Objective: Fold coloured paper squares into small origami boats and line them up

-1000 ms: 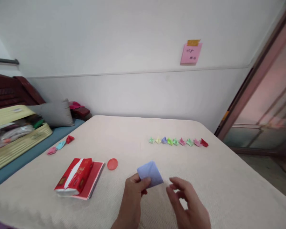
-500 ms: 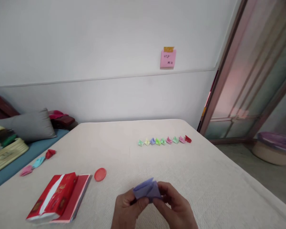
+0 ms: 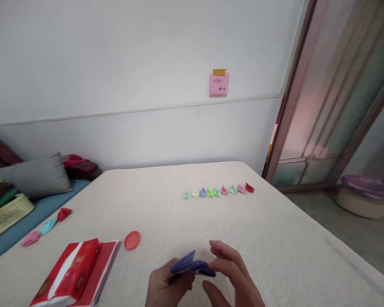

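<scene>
A folded piece of blue-purple paper (image 3: 192, 266) is pinched in my left hand (image 3: 168, 282), above the near part of the covered table. It is seen nearly edge-on, with one pointed flap standing up. My right hand (image 3: 235, 273) is at the paper's right end, with thumb and fingers apart. Its fingertips are close to the paper's edge; I cannot tell whether they touch it. Farther back stands a row of several small folded paper pieces (image 3: 216, 192) in green, yellow, purple, pink and red.
A red tissue pack (image 3: 72, 270) lies on a stack of red paper (image 3: 104, 260) at the left. Beside it is a round red lid (image 3: 132, 240). Pink, blue and red folded papers (image 3: 48, 226) lie along the left edge. A pink note (image 3: 219, 84) hangs on the wall.
My right hand has let go of the paper and opened its fingers. The paper has tilted from showing its face to nearly edge-on in my left hand. The view has shifted slightly.
</scene>
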The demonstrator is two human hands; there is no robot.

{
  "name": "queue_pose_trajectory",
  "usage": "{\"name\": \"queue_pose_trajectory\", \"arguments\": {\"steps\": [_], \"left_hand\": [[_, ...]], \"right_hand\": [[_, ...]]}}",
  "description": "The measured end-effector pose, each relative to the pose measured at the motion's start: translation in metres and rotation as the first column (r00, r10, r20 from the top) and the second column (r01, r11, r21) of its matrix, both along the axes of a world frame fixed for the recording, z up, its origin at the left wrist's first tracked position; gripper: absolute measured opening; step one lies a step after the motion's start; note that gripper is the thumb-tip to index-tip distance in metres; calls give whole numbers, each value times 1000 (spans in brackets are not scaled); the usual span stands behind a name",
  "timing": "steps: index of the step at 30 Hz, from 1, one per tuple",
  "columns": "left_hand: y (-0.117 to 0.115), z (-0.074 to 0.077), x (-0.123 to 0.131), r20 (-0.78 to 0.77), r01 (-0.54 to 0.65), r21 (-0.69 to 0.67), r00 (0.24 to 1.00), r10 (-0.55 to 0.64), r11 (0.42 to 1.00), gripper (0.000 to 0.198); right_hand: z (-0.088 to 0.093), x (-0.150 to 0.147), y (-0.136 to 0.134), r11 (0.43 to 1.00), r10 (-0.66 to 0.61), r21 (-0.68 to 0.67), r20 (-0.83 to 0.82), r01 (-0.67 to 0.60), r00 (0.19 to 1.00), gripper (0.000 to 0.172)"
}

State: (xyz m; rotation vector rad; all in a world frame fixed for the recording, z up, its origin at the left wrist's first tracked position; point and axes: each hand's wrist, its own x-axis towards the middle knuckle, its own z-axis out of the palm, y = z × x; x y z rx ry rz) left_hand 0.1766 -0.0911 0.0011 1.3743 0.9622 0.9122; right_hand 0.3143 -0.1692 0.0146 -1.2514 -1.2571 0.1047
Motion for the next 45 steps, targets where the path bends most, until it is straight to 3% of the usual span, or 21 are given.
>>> {"name": "queue_pose_trajectory", "arguments": {"steps": [14, 21, 24, 27, 32, 35, 39, 45], "left_hand": [[-2, 6, 0, -34, 125, -20, 992, -125, 992, 6], [-3, 7, -1, -42, 162, 48, 986, -160, 986, 7], [-4, 11, 0, -27, 184, 78, 983, -183, 980, 10], [-4, 10, 2, -32, 150, 71, 988, -148, 986, 14], [-1, 4, 2, 29, 125, 32, 992, -126, 992, 12], [0, 7, 2, 47, 118, 6, 992, -118, 993, 5], [-3, 15, 2, 34, 32, 7, 999, -32, 999, 16], [-4, 17, 0, 96, 124, -32, 988, -120, 992, 13]], "right_hand": [[11, 2, -1, 994, 58, -79, -159, -72, 986, 32], [12, 4, 0, 989, 105, -74, -245, -127, 964, 30], [12, 7, -1, 977, 155, -101, -250, -185, 956, 20], [13, 9, -2, 963, 198, -136, -223, -232, 955, 16], [15, 9, -1, 954, 274, -63, -218, -293, 937, 27], [12, 8, 2, 941, 321, -34, -235, -338, 917, 31], [8, 6, 5, 926, 353, -41, -253, -374, 901, 29], [11, 5, 6, 912, 386, -20, -297, -410, 873, 28]]}}
